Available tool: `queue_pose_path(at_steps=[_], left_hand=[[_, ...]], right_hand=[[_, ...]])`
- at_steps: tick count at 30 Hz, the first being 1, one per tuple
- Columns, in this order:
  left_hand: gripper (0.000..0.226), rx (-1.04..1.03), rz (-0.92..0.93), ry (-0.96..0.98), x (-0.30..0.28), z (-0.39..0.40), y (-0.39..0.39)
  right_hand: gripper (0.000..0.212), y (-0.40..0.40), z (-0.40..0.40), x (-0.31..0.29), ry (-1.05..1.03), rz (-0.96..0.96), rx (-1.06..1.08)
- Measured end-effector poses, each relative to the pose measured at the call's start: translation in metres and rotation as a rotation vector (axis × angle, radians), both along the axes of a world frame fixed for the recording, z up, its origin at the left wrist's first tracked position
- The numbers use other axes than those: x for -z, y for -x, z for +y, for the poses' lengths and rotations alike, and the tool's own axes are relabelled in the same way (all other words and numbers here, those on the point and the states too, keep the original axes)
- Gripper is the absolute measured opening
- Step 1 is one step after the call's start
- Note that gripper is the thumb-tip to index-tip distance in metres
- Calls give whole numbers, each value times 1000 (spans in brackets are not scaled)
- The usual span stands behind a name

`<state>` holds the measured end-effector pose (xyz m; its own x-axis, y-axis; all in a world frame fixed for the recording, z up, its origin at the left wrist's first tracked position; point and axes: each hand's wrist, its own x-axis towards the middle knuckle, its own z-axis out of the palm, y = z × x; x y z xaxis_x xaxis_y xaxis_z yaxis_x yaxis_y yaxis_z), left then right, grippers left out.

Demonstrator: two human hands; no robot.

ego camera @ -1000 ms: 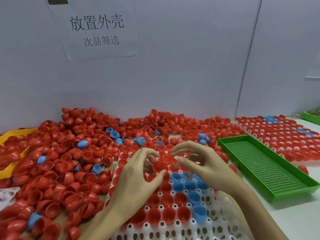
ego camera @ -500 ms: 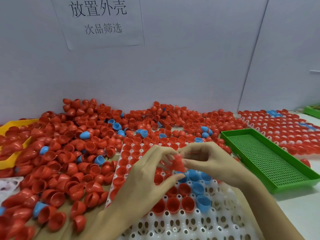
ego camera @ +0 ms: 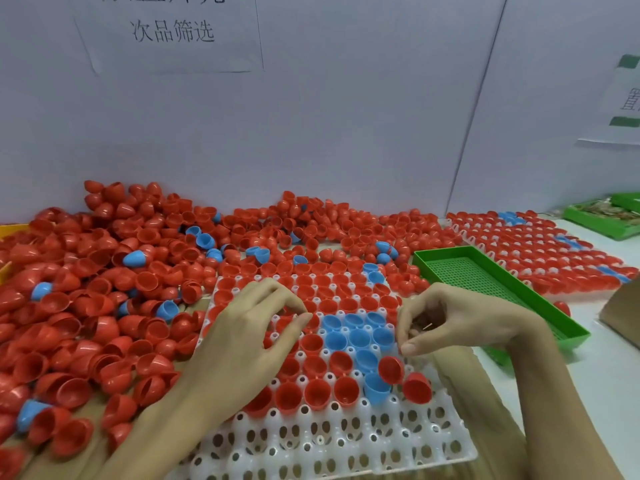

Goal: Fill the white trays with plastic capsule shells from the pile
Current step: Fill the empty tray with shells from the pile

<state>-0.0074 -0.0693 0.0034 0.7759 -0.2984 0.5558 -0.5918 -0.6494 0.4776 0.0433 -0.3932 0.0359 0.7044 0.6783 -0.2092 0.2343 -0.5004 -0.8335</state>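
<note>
The white tray (ego camera: 346,441) lies in front of me, its far rows filled with red and blue shells and its near rows bare. The pile of red and blue capsule shells (ego camera: 104,289) spreads to the left and behind it. My left hand (ego camera: 256,337) hovers over the tray's left half, thumb and fingertips pinching a red shell (ego camera: 314,322) at a cell. My right hand (ego camera: 457,323) is over the tray's right edge with fingers curled; nothing shows in it. Two loose red shells (ego camera: 403,379) lie tilted on the tray just below its thumb.
A green mesh tray (ego camera: 485,282) sits right of the white tray. Beyond it lies a filled tray of shells (ego camera: 540,247). A cardboard corner (ego camera: 623,317) juts in at the right edge. A yellow bin (ego camera: 10,230) is at far left. A white wall stands behind.
My hands have parted: the left stayed over the tray's left half, the right moved to its right edge. The red shell held between them is gone; two red shells now lie under the right hand.
</note>
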Motion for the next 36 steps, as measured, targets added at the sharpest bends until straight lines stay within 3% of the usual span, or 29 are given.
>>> queue_pose_path(at_steps=[14, 20, 28, 36], left_hand=[[10, 23, 48, -78, 1, 1, 1], [16, 19, 60, -90, 1, 2, 0], [20, 32, 56, -95, 1, 3, -1], [20, 24, 52, -105, 1, 5, -1]], right_hand=[[28, -1, 2, 4, 51, 27, -46], [22, 2, 6, 2, 123, -51, -62], [16, 13, 10, -7, 284, 21, -119], [19, 11, 6, -11, 35, -60, 1]])
